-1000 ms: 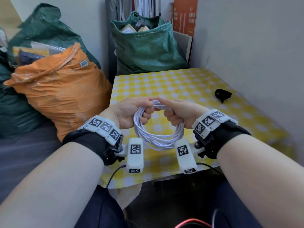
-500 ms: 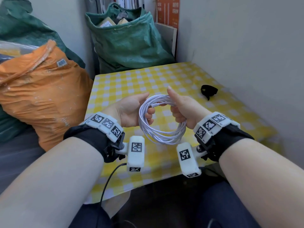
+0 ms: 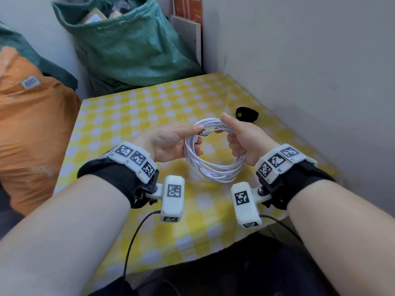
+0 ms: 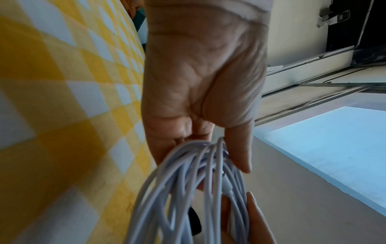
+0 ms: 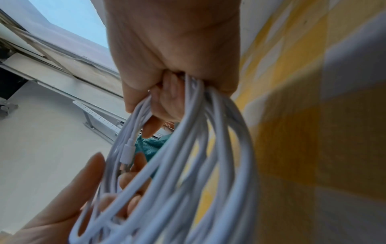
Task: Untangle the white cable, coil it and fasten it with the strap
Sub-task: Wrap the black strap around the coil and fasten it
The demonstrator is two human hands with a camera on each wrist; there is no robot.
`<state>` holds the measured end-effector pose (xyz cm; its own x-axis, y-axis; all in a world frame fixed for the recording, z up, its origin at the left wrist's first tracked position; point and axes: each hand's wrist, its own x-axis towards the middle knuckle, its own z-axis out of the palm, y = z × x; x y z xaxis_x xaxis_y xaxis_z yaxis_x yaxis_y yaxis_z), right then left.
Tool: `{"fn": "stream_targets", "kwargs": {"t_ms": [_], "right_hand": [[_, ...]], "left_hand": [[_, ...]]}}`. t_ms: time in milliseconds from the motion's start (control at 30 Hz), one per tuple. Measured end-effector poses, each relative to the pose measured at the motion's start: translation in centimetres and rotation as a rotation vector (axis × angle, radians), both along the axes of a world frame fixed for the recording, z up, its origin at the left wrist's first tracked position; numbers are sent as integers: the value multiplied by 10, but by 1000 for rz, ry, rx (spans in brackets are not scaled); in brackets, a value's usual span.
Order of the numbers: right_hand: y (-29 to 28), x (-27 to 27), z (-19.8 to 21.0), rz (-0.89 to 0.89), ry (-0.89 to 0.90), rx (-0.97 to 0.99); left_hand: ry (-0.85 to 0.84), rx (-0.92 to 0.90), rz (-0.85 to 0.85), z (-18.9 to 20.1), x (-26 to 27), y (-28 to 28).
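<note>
The white cable (image 3: 213, 167) is wound into a round coil and held in the air above the yellow checked table (image 3: 132, 107). My left hand (image 3: 179, 139) grips the coil's left side, its fingers curled through the loops (image 4: 198, 173). My right hand (image 3: 237, 139) grips the right side, thumb pressed on top and fingers curled through the ring (image 5: 188, 132). A white plug end (image 5: 127, 151) lies along the top of the coil between both hands. The black strap (image 3: 246, 114) lies on the table just beyond my right hand, near the wall.
A grey wall (image 3: 310, 71) runs along the table's right edge. A green sack (image 3: 132, 43) stands behind the table and an orange sack (image 3: 32, 129) to its left. Black wires (image 3: 136, 236) hang from the wrist cameras over the near table edge.
Both hands carried the coil slightly forward and right, closer to the strap. The left thumb and fingers now pinch the plug end at the top of the coil.
</note>
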<state>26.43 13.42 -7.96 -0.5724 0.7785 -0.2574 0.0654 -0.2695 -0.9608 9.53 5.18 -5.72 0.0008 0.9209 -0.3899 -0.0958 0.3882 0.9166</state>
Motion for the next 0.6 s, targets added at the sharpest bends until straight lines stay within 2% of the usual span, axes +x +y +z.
{"fn": "stream_targets", "kwargs": {"t_ms": [233,367,500,600], "right_hand": [[11,13,4,-50,-41,99],[15,14,9,-74,-95,213],[32,6,11,-182,-302,393],[45,7,16,-190,-623,566]], "left_hand": [[4,-129,-187,7,16,32],[-15,-123,-257,15,18,35],[-19,-78,-173,17,16,33],[-43,-64,-59,16,9,32]]}}
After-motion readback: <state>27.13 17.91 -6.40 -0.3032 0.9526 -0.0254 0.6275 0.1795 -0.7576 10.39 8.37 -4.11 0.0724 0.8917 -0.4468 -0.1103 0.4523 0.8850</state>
